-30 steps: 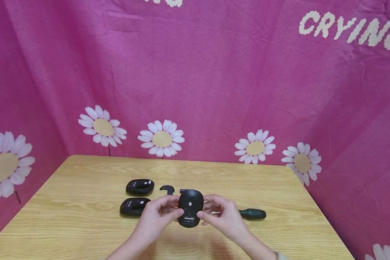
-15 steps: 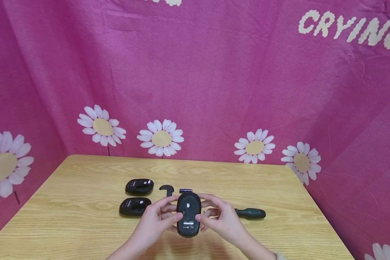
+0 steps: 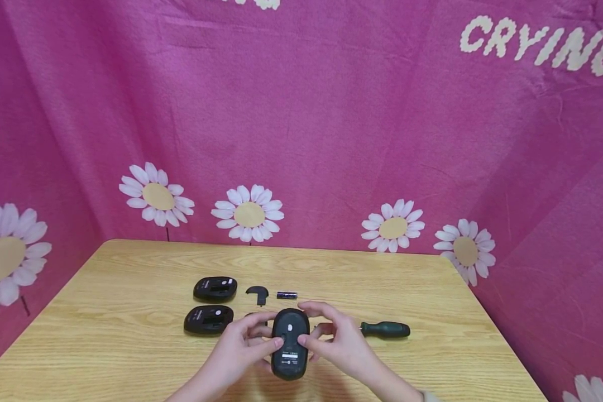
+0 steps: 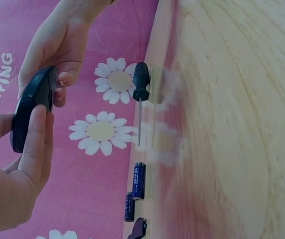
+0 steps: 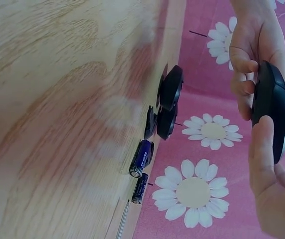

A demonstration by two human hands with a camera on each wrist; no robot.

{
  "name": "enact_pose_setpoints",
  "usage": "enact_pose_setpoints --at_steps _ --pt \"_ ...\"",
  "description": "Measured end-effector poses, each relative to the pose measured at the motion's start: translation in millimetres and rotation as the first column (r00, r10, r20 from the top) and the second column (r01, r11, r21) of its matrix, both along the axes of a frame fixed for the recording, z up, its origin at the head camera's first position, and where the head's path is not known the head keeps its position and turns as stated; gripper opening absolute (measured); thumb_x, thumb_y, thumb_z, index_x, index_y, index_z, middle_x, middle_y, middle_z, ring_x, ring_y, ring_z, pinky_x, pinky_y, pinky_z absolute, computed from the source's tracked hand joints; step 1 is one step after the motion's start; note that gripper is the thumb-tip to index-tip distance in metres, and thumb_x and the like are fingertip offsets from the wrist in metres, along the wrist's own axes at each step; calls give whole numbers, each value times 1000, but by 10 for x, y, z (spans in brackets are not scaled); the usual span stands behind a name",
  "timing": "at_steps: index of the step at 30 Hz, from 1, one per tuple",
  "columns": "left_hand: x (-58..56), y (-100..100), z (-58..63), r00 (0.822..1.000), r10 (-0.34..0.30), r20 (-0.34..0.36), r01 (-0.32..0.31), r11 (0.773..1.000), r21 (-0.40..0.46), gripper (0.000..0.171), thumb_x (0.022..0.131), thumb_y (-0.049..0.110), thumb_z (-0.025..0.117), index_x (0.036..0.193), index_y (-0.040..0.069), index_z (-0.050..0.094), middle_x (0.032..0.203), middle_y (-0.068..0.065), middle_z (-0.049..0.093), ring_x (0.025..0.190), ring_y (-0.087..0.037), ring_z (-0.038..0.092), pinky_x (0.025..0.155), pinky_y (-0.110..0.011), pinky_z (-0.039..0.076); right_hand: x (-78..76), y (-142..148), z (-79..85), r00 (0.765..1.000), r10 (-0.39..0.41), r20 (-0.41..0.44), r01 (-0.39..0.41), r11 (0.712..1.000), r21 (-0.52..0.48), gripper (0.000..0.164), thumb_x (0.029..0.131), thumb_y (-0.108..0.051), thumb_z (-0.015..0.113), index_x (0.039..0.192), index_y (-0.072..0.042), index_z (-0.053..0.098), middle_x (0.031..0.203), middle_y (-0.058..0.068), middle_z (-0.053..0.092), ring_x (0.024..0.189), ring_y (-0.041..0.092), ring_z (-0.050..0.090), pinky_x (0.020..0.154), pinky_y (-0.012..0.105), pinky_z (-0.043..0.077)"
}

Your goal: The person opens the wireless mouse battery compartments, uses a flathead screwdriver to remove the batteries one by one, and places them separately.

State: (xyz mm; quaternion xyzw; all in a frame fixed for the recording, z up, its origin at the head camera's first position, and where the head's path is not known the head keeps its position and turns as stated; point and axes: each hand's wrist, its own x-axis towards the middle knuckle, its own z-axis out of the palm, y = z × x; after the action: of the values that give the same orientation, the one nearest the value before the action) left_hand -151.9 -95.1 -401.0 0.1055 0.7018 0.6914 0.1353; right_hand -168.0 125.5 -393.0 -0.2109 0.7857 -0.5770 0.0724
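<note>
Both hands hold a black computer mouse [image 3: 290, 368] above the table, its underside with a white spot and label turned up toward the head view. My left hand [image 3: 238, 346] grips its left edge, thumb on the underside and fingers round the side. On the opposite edge, my right hand [image 3: 341, 341] grips it the same way, thumb on the underside. In the left wrist view the mouse [image 4: 30, 107] shows edge-on between the hands. Beyond it lie a battery [image 3: 287, 295] and a hooked black battery cover [image 3: 258, 291]. The wrist views show a second battery [image 5: 139, 189].
Two more black mice, a rear one [image 3: 215, 288] and a front one [image 3: 208, 320], lie underside up at the left with open battery slots. A green-handled screwdriver [image 3: 386, 329] lies to the right of the hands. A pink flowered cloth [image 3: 321, 139] hangs behind the table [image 3: 130, 357].
Both hands have lowered the mouse toward the person and tipped its underside further into view. The battery behind it shows fully now. The things on the table stay put.
</note>
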Motion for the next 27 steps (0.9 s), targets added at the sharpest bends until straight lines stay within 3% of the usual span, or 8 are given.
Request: enact_pose_setpoints --at_steps 5,9,16,27 --pt "5 27 -41 999 -25 -22 26 1000 11 57 85 17 70 134 -3 47 100 -14 66 82 -21 66 61 -36 58 0 -12 13 999 12 -34 -11 999 43 50 79 -16 77 124 -12 57 120 15 56 65 10 61 52 46 54" --pt "1 36 -69 999 -35 -25 36 999 23 57 86 15 69 134 -4 46 100 -14 66 79 -21 67 60 -36 57 -9 -1 -2 998 30 -61 -25 997 67 50 78 -15 77 123 -9 57 119 13 57 64 8 61 51 38 55" --pt "9 46 -74 999 -30 -36 30 999 17 56 85 15 69 133 -4 47 101 -14 65 78 -22 68 59 -36 57 -19 9 -35 995 28 -98 -18 995 98 46 78 -17 77 120 -15 59 117 10 60 64 7 61 52 28 55" --pt "18 32 -78 999 -23 -37 22 1000 -22 59 84 15 70 133 -8 45 100 -14 65 79 -21 68 58 -35 57 -4 -20 -33 993 28 -116 -22 999 47 43 83 -15 72 124 -12 56 110 16 60 62 7 62 48 41 54"
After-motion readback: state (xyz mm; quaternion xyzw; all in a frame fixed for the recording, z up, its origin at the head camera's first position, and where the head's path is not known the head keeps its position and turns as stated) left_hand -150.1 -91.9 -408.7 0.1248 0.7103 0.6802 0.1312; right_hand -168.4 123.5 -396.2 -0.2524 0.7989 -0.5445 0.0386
